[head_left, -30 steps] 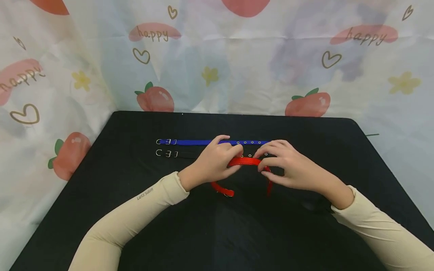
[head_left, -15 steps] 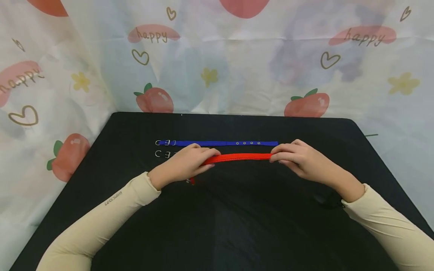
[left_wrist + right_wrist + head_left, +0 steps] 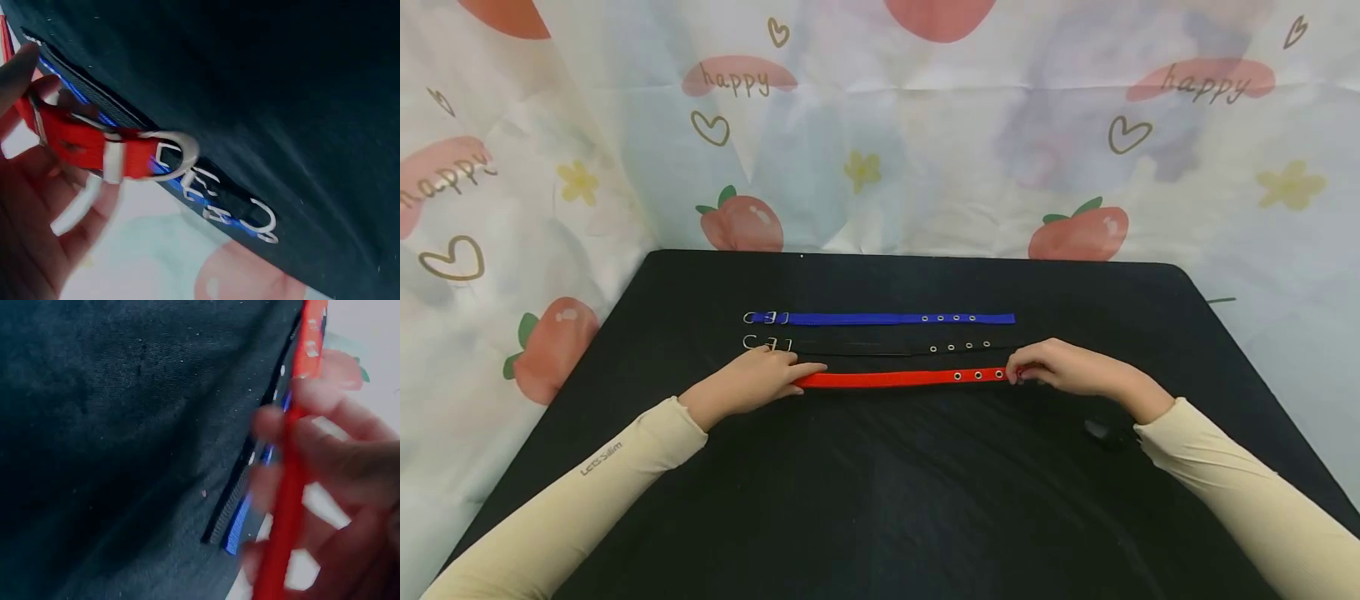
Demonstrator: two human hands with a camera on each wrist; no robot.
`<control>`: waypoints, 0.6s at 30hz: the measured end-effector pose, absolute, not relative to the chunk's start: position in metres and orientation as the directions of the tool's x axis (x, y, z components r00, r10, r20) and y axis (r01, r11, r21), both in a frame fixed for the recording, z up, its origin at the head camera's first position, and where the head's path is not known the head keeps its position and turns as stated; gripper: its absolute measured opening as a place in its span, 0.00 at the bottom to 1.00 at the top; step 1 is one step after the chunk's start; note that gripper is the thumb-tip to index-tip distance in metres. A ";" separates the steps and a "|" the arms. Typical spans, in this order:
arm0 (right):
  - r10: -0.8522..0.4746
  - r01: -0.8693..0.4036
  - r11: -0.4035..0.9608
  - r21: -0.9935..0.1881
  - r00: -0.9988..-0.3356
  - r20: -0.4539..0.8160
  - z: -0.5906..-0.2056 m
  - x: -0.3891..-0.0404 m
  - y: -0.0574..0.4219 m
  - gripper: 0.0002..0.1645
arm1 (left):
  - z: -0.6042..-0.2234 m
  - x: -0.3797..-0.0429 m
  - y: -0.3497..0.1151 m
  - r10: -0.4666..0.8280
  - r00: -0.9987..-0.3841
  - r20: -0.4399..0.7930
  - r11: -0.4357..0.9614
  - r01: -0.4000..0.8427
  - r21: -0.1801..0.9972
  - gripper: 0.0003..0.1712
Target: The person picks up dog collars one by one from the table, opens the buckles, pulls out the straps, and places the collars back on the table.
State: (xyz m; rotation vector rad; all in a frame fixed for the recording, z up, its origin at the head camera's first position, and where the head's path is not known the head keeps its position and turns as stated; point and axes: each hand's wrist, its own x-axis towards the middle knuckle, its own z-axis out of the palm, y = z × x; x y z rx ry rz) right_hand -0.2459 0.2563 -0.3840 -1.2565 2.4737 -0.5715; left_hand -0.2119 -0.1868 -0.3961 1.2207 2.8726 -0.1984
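Note:
A red collar [image 3: 880, 380] stretches nearly straight between both hands, closest to the person of the three collars. My left hand [image 3: 748, 379] pinches its buckle end; in the left wrist view, the silver D-ring [image 3: 184, 153] and the red buckle end [image 3: 81, 140] stick out past the fingers. At the other end, my right hand [image 3: 1071, 371] grips the strap just beyond its metal eyelets. The right wrist view shows the red strap [image 3: 281, 506] running between thumb and fingers, blurred, its tip out of frame. The left fingers overlap the black collar's buckle in the head view.
Behind the red one, a black collar [image 3: 880, 347] and a blue collar [image 3: 850, 319] lie parallel on the black-covered table [image 3: 880, 500], buckles to the left, eyelets to the right. A printed fabric curtain [image 3: 925, 167] stands along the table's back and left.
The hands have spread apart, pulling the bent red collar out straight. Since half a second ago it has moved down toward the person, uncovering the black collar, and its eyelets now show.

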 end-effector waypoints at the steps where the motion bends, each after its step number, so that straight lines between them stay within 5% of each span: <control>1: -0.806 -0.666 0.559 -0.495 -0.577 -0.134 -0.387 -0.248 0.256 0.11 | -0.398 -0.212 -0.189 0.715 -0.696 -0.066 0.685 0.716 -0.133 0.23; 6: -0.766 -0.658 0.633 -0.408 -0.609 -0.205 -0.396 -0.251 0.250 0.13 | -0.404 -0.211 -0.193 0.682 -0.720 -0.125 0.692 0.691 -0.209 0.25; 18: -0.698 -0.685 0.715 -0.138 -0.707 -0.111 -0.400 -0.240 0.249 0.07 | -0.408 -0.211 -0.194 0.657 -0.743 -0.131 0.740 0.668 -0.075 0.23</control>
